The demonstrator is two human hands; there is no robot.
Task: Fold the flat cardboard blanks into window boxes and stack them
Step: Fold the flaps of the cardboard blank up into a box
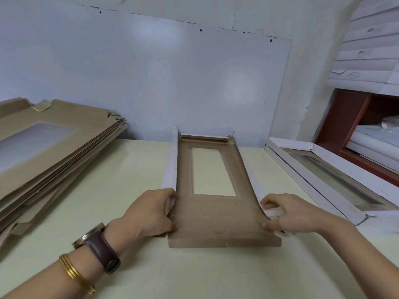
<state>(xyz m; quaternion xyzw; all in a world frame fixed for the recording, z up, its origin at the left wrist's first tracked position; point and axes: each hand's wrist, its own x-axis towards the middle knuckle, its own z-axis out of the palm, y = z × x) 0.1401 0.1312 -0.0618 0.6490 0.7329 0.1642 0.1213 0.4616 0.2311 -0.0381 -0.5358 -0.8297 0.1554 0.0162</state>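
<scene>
A half-folded brown cardboard blank (216, 221) with a clear window lies lengthwise in the middle of the pale table (129, 190). Its two long white-faced side walls stand up and its far end is folded. My left hand (151, 212) grips the near end of the left side wall, fingers curled round a white flap. On the other side my right hand (287, 212) pinches the near end of the right wall and its flap. The near end flap lies flat toward me.
A tall stack of flat brown window blanks (49, 152) fills the left of the table. Folded white window boxes (319, 169) lie at the right against a red-brown shelf (349, 117). A white board (151, 72) covers the wall behind.
</scene>
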